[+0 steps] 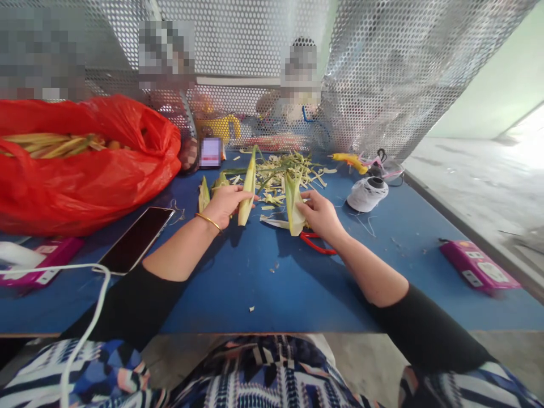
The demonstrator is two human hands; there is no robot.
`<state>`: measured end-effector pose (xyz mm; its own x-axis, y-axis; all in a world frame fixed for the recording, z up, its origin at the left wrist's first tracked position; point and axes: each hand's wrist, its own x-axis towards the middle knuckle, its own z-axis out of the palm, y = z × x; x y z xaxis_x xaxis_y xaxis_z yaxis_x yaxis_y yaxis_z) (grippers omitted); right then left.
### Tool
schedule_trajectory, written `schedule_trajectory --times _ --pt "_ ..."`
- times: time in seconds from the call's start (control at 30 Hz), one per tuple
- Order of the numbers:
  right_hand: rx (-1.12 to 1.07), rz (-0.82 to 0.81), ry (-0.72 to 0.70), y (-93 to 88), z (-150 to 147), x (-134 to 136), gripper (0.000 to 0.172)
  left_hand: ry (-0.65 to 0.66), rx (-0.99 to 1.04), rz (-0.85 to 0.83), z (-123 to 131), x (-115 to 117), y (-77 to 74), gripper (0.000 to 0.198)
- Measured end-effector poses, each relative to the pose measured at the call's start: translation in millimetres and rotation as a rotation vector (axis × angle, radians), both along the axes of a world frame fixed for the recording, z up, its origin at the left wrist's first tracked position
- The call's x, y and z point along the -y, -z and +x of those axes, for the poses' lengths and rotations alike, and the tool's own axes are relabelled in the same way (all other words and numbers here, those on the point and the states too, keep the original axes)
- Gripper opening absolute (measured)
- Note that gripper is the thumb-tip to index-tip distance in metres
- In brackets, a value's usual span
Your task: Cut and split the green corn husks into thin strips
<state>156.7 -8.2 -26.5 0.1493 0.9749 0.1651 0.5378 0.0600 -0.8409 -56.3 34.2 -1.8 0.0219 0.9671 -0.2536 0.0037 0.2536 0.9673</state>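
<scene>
Left hand [229, 205] pinches one husk [250, 178], right hand [321, 215] another husk [292, 204]; scraps [293, 166] (apparently trimmed already) lie near the worktop's far edge; strips [59, 145] remain in a left-edge red bag [127, 195].

A narrow, pale yellow-green, pointed plant husk [250, 181] is held nearly upright, left of and apart from a wider, pale green, slightly curled husk leaf [293, 203], also upright, over the blue surface [250, 277].
</scene>
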Motion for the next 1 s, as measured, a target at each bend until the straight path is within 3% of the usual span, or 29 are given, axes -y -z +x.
schedule_trajectory --times 0.3,0.43,0.73,0.8,0.9,1.0 --pt "-0.060 -0.064 -0.129 3.3 -8.1 5.6 0.003 0.144 0.187 -0.140 22.4 24.7 -0.3 0.007" --pt "-0.005 -0.035 -0.198 4.6 -12.1 9.6 0.009 0.256 0.259 -0.196 26.9 30.5 2.9 0.006" --pt "0.052 0.050 -0.180 10.2 -8.7 6.9 0.008 0.188 0.226 -0.197 29.5 30.5 6.1 0.009" --pt "-0.058 0.079 -0.211 12.8 -8.7 4.5 0.010 0.193 0.230 -0.204 29.2 29.8 6.2 0.008" --pt "-0.334 0.107 -0.259 12.6 -9.1 1.8 0.029 0.189 0.233 -0.210 29.1 29.4 6.6 0.006" --pt "-0.489 0.072 -0.286 7.9 -9.7 2.4 0.033 0.208 0.226 -0.199 29.2 29.9 8.0 0.007"
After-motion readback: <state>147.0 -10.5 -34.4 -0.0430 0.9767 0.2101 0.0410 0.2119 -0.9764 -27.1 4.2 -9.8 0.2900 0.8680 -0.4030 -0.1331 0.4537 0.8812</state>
